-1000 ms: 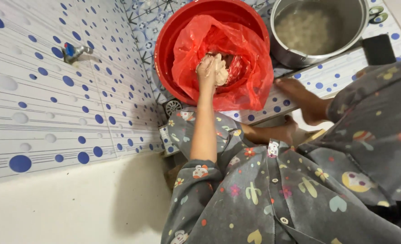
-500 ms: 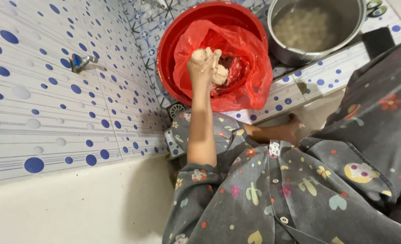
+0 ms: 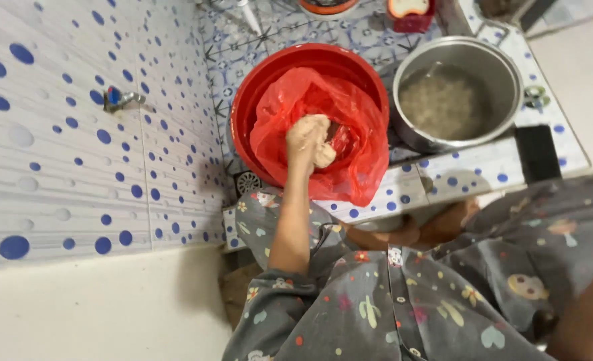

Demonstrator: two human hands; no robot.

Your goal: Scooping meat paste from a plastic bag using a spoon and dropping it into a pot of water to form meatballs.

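Note:
A round red basin [image 3: 256, 93] stands on the patterned tile floor, with a red plastic bag [image 3: 363, 134] lying open in it. My left hand [image 3: 308, 139] reaches into the bag's mouth. It is smeared with pale paste and its fingers are closed on a pale doughy lump [image 3: 324, 156]. Something dark and wet shows inside the bag beside the hand. My right hand is not visible; a bare patch of skin [image 3: 403, 232] shows below the tiled ledge, and I cannot tell what it is.
A steel pot [image 3: 510, 73] of cloudy liquid stands right of the basin. A flat black object [image 3: 537, 152] lies on the dotted tile ledge [image 3: 437, 179]. A tap [image 3: 119, 99] sticks out of the dotted wall on the left. A round floor drain [image 3: 248, 182] sits by the basin.
My left hand stays in the bag, still gripping the pale lump. The view has shifted, so the basin and pot sit lower in frame and more floor shows at the top.

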